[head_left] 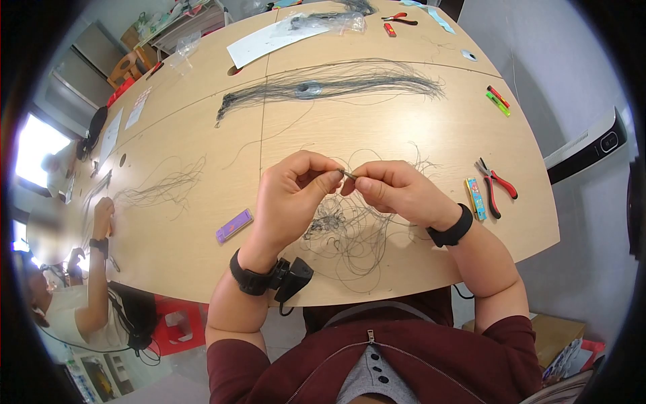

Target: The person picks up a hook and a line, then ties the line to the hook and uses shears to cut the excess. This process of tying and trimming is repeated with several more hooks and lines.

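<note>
My left hand (296, 195) is closed, thumb and forefinger pinched at the table's middle. My right hand (404, 192) meets it fingertip to fingertip, also in a pinch. Between them is the short end of a thin dark cord (348, 175), gripped from both sides. Beneath the hands lies a loose tangle of thin dark cords (353, 236), partly hidden by my left hand. A small purple box (234, 225) rests beside my left forearm. To the right of my right hand are a small blue and yellow box (475, 198) and red-handled pliers (498, 188).
Across the table (202, 249) stretches a long bundle of dark cords (370, 79). Farther back are a white sheet (262, 44) and more pliers (402, 19). Green and red small items (498, 102) sit at right. Another person's hand (103, 214) works at left near loose cords (158, 192).
</note>
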`<state>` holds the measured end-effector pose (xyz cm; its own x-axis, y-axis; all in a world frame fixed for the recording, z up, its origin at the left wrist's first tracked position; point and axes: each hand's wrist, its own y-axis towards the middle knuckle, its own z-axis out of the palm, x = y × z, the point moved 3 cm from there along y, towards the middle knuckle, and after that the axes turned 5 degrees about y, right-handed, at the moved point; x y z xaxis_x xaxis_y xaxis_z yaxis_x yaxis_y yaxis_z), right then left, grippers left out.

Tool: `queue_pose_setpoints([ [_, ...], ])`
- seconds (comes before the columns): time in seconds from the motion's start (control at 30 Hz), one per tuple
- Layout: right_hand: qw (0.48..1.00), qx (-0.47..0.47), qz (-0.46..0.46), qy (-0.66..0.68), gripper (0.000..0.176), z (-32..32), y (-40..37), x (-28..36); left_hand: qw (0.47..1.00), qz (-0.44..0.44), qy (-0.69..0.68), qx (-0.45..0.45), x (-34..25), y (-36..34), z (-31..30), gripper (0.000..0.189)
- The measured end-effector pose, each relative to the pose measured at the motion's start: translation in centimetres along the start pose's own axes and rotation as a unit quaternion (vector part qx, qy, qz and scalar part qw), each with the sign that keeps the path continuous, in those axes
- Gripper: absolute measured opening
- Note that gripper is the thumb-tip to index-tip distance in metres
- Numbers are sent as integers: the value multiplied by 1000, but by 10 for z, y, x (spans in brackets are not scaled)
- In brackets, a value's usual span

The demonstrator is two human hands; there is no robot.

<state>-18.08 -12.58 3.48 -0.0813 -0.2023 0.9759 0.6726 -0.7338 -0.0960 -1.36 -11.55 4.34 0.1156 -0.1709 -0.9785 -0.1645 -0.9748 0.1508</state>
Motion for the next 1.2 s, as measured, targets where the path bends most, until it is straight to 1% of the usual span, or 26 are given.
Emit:
queue_pose_setpoints([
  [0.1, 993, -39, -50, -100, 24, 3, 2, 0, 1000, 0, -4, -1, 0, 1, 1, 7],
  [0.2, 990, -44, -42, -125, 25, 1, 1, 0, 1000, -4, 18, 1, 1, 1, 0, 7],
  [0.3, 994, -39, -44, -97, 24, 1, 2, -2, 1000, -4, 20, 2, -1, 1, 0, 7],
  [0.4, 988, -46, -56, -133, 23, 1, 2, 0, 999, -16, 31, 1, 2, 2, -1, 7],
  [0.6, 989, -42, -63, -127, 24, 0, 4, -3, 1000, -13, 14, 2, 0, 1, 0, 7],
  [1.0, 989, -45, -41, -135, 25, 0, 4, -4, 999, -16, 30, 1, 4, 2, -1, 7],
  [1.1, 983, -47, -72, -160, 26, 0, 4, -3, 999, -21, 34, 5, 3, 2, -1, 7],
  [1.2, 984, -56, -72, -151, 26, 3, 4, -3, 1000, -12, 29, 3, 5, 2, -2, 7],
])
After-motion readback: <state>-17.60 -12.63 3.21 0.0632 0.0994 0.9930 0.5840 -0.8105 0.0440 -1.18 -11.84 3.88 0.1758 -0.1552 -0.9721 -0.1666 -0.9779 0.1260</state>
